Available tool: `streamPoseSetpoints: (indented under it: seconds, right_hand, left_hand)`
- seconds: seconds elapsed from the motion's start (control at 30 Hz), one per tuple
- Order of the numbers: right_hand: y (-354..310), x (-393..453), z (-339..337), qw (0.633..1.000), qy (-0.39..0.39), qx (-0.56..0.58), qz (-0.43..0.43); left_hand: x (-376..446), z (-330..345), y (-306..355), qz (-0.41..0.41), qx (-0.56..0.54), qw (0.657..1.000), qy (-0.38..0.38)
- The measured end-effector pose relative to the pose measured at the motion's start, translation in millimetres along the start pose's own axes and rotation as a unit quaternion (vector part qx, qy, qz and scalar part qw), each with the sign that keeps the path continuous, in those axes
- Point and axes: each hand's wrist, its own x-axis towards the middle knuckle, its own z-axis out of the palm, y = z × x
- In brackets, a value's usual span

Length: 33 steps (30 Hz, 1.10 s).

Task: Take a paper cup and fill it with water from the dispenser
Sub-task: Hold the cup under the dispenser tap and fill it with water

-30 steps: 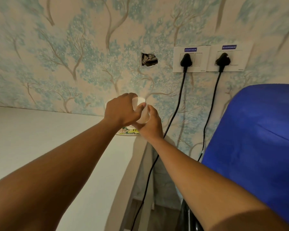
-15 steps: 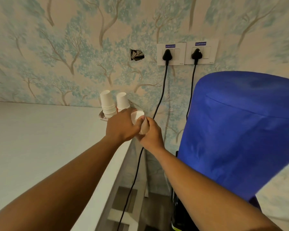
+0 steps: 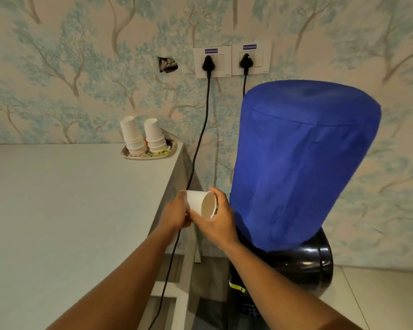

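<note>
A white paper cup (image 3: 200, 203) lies on its side between both hands, its mouth turned right toward me. My left hand (image 3: 174, 214) grips its base end and my right hand (image 3: 218, 220) holds it from below and at the rim. Just right of the hands stands the water dispenser: a bottle under a blue cloth cover (image 3: 303, 163) on a black body (image 3: 305, 263). Its taps are hidden. Two stacks of upside-down paper cups (image 3: 143, 136) stand on a patterned plate (image 3: 150, 154) at the table's far right corner.
A white table (image 3: 69, 210) fills the left side, its right edge beside my left hand. Two black cables (image 3: 200, 139) hang from wall sockets (image 3: 231, 60) down between table and dispenser. A hole (image 3: 168, 64) breaks the tree-patterned wallpaper.
Both hands have drawn back from the cup stacks toward me and downward, carrying one cup, now tipped on its side. The view has dropped, showing the plate and the whole dispenser.
</note>
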Motion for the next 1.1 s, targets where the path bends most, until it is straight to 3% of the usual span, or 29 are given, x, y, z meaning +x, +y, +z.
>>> streamPoseSetpoints:
  seconds: [0.2, 0.33, 0.4, 0.53, 0.8, 0.97, 1.1]
  right_hand:
    - [8, -30, -14, 0.999, 0.029, 0.013, 0.021]
    - [22, -60, -17, 0.997, 0.057, -0.010, 0.048]
    - [30, -68, -22, 0.996, 0.071, -0.007, 0.058]
    - [39, -79, -28, 0.995, 0.081, -0.019, 0.063]
    - [85, -119, -50, 0.978, 0.172, -0.067, 0.098]
    - [120, -142, -67, 0.967, 0.193, -0.092, 0.135]
    - [148, -162, -78, 0.957, 0.203, -0.110, 0.175]
  left_hand:
    - [-26, 18, -36, -0.106, -0.175, 0.970, -0.131]
    - [-44, 25, -64, -0.144, -0.179, 0.952, -0.201]
    - [-47, 31, -71, -0.143, -0.167, 0.954, -0.202]
    - [-45, 38, -79, -0.134, -0.102, 0.978, -0.123]
    - [-34, 64, -126, 0.040, 0.054, 0.994, -0.083]
    - [-42, 86, -141, 0.138, 0.181, 0.964, -0.135]
    - [-50, 106, -150, 0.222, 0.284, 0.921, -0.145]
